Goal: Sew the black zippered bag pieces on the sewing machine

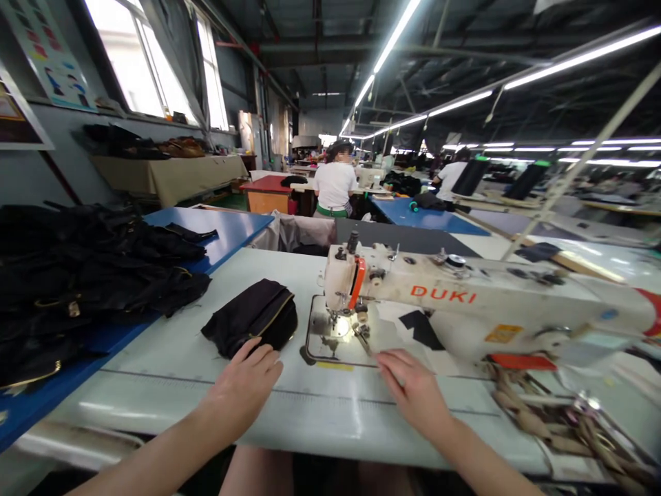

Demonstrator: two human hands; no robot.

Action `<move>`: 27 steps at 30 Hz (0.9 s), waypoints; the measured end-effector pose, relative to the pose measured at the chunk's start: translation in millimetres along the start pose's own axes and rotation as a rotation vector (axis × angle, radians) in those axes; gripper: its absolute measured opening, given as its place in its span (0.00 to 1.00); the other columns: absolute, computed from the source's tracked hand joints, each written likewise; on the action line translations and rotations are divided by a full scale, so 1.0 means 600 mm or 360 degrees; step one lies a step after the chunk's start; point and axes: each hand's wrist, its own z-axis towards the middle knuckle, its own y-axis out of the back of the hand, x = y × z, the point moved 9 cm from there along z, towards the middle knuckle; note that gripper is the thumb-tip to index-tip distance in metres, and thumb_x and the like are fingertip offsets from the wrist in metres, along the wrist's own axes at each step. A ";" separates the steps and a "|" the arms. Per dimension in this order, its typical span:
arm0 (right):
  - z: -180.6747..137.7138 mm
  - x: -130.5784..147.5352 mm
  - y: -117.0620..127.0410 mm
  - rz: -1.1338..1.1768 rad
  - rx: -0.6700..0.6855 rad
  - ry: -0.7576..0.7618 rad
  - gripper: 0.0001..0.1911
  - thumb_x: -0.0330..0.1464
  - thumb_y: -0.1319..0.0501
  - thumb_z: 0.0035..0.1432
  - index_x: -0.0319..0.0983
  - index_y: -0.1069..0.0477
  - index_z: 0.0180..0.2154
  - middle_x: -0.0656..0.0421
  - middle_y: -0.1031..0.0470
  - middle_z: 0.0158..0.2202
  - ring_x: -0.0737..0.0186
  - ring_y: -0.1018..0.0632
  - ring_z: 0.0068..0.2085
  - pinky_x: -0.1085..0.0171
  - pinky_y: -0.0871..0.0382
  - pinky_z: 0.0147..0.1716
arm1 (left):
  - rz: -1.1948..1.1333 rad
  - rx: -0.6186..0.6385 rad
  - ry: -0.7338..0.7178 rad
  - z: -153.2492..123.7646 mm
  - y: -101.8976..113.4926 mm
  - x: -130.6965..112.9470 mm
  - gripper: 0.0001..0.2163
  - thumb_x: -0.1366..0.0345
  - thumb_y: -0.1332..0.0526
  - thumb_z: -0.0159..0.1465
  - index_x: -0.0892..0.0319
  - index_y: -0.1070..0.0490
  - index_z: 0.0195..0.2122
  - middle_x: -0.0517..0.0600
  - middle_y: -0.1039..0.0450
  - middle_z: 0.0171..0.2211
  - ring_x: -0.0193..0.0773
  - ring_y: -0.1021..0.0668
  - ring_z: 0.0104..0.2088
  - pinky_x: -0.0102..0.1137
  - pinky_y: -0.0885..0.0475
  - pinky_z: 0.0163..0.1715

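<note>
I had my left hand (245, 379) on the near edge of the black pouch (250, 310), fingers slightly curled, though I could not tell whether they gripped it. The pouch lay on the pale table (320, 430), left of the sewing machine (392, 279). My right hand (416, 389) was held narrow near a small metal piece (361, 335), its grip unclear to me.

Single wide view from the worker's head, facing forward and tilted down over a pale green, smooth-topped sewing table (320, 424). The bare left hand (246, 380) and bare right hand (412, 387) are close, low in view; an off-white metal sewing machine (488, 296) stands near at right. Beyond, the view runs far down a dark-roofed workshop (315, 124).
</note>
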 end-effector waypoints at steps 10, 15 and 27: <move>0.068 -0.225 0.039 -0.0706 0.0201 -0.0450 0.10 0.26 0.44 0.56 0.38 0.26 0.39 0.51 0.23 0.40 0.54 0.25 0.42 0.61 0.34 0.43 | -0.0309 0.0026 -0.0224 0.059 -0.001 -0.111 0.08 0.72 0.43 0.61 0.57 0.29 0.41 0.51 0.27 0.42 0.40 0.28 0.45 0.41 0.40 0.57; 0.080 -0.232 0.021 -0.0797 0.0254 -0.0436 0.14 0.20 0.48 0.54 0.37 0.25 0.30 0.51 0.23 0.32 0.54 0.24 0.36 0.61 0.35 0.38 | -0.0424 -0.0057 -0.0170 0.050 0.009 -0.114 0.08 0.72 0.44 0.61 0.56 0.28 0.39 0.50 0.25 0.39 0.40 0.27 0.42 0.40 0.38 0.56; 0.051 -0.219 0.097 -0.0612 -0.0397 -0.0406 0.16 0.29 0.52 0.60 0.37 0.26 0.41 0.48 0.23 0.40 0.50 0.25 0.43 0.54 0.35 0.48 | -0.0725 -0.0217 -0.0151 0.064 0.047 -0.123 0.11 0.74 0.48 0.63 0.58 0.29 0.42 0.51 0.26 0.41 0.40 0.27 0.44 0.43 0.37 0.56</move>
